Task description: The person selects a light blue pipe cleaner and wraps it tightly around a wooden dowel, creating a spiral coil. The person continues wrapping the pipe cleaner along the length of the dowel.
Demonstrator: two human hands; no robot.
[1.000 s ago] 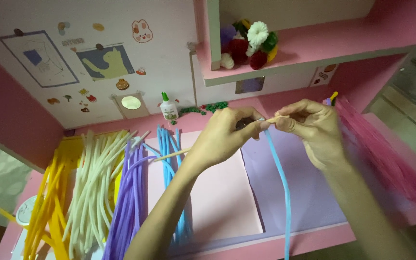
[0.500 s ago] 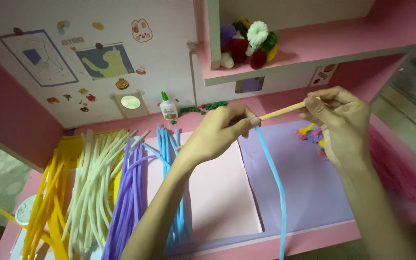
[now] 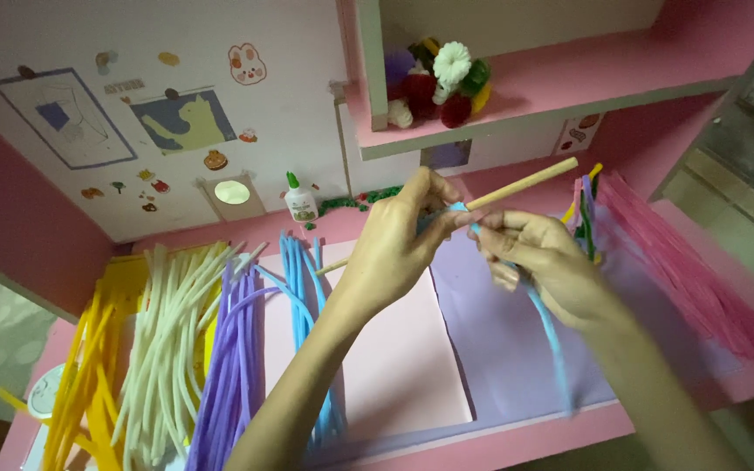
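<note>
The pink wall shelf (image 3: 621,78) above the worktop holds a cluster of fuzzy pipe-cleaner flowers (image 3: 438,83) in white, red, purple and green, bunched against its white upright divider. Below it, at the back of the pink worktop (image 3: 517,445), stands a small white glue bottle with a green cap (image 3: 300,200).

The left hand (image 3: 399,249) reaches in from the lower middle, forearm angled up and to the right, fingers closed and pinching the light blue fuzzy pipe cleaner (image 3: 544,327) against the thin pale wooden stick (image 3: 517,186). The right hand (image 3: 538,262) comes in from the lower right, fingers curled shut around the same blue pipe cleaner just under the stick; whether it also touches the stick cannot be told. The two hands touch or nearly touch at the fingertips. The stick slants up to the right above both hands, with its lower end showing left of the left wrist. The blue pipe cleaner trails down from the right hand over the lilac paper sheet (image 3: 499,349), blurred along its length.

Beside the lilac sheet lies a pale pink paper sheet (image 3: 399,366). To the left lie bundles of pipe cleaners: blue (image 3: 298,270), purple (image 3: 233,375), white (image 3: 163,349) and yellow (image 3: 89,366). A pink bundle (image 3: 691,262) fans out at the right.
</note>
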